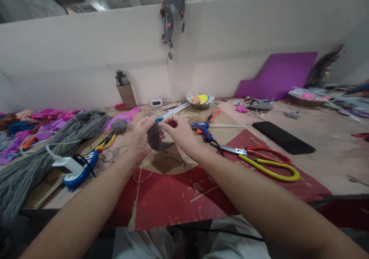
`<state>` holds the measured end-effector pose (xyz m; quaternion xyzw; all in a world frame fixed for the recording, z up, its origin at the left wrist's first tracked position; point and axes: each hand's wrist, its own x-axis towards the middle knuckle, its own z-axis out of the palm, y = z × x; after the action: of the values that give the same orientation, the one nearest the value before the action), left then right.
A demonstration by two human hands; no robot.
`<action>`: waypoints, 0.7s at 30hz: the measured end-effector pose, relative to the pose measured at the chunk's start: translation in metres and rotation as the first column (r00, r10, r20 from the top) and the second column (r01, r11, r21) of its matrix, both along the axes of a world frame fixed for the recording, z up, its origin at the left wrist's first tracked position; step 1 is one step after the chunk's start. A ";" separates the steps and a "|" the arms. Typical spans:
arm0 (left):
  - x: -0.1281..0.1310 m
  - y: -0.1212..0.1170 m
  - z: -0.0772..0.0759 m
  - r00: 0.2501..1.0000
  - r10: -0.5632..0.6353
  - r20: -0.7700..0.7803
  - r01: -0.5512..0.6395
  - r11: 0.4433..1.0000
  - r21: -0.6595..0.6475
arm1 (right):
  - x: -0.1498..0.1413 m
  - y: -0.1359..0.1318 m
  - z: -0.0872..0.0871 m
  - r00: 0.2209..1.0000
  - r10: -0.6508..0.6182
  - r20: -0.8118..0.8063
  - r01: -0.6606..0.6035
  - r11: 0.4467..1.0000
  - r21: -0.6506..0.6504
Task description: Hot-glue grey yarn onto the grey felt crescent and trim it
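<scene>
Above the middle of the work board, a dark grey crescent-shaped piece (pixel 158 140) hangs from my left hand (pixel 141 134), whose fingers are closed on its upper end. My right hand (pixel 180 134) meets it there, thumb and fingers pinched together by a small blue-teal bit (pixel 159 120); exactly what the pinch holds is too small to make out. Thin grey yarn (pixel 173 157) trails on the board below the crescent. Just right of my right hand lies a blue glue gun (pixel 205 131). Scissors with red and yellow handles (pixel 259 159) rest farther right.
On the left are a grey yarn hank (pixel 57 151), a yellow utility knife (pixel 106 140), a yarn ball (pixel 119 126) and a blue power strip (pixel 82 172). A black phone (pixel 284 137) lies at right. A finished crescent hanging (pixel 174 19) is on the wall; a bowl (pixel 200 104) stands behind.
</scene>
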<state>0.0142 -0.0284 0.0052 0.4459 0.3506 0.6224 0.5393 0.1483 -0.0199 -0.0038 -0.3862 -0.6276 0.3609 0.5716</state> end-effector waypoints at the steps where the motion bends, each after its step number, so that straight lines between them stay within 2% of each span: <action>1: 0.000 0.000 0.000 1.000 -0.004 0.005 0.004 1.000 -0.011 | 0.000 0.000 0.000 1.000 0.006 -0.008 -0.006 1.000 0.000; 7: -0.001 0.002 0.000 0.999 -0.022 -0.028 0.020 0.997 -0.076 | 0.000 0.001 0.001 1.000 0.020 -0.013 -0.020 0.999 -0.029; 14: -0.001 0.006 0.003 0.999 0.016 0.044 -0.007 0.976 -0.218 | 0.001 0.004 -0.003 0.999 -0.029 0.029 0.029 1.000 -0.002; 17: 0.000 0.004 0.003 0.999 0.030 0.035 -0.023 0.982 -0.188 | -0.001 0.004 -0.004 1.000 -0.018 0.006 0.018 1.000 -0.012; 21: 0.003 0.000 0.000 0.998 0.060 -0.006 -0.060 0.995 -0.074 | -0.002 0.001 -0.002 1.000 0.005 -0.026 -0.006 1.000 -0.025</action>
<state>0.0170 -0.0280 0.0047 0.4161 0.3875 0.6241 0.5359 0.1466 -0.0192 -0.0055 -0.3869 -0.6167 0.3754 0.5736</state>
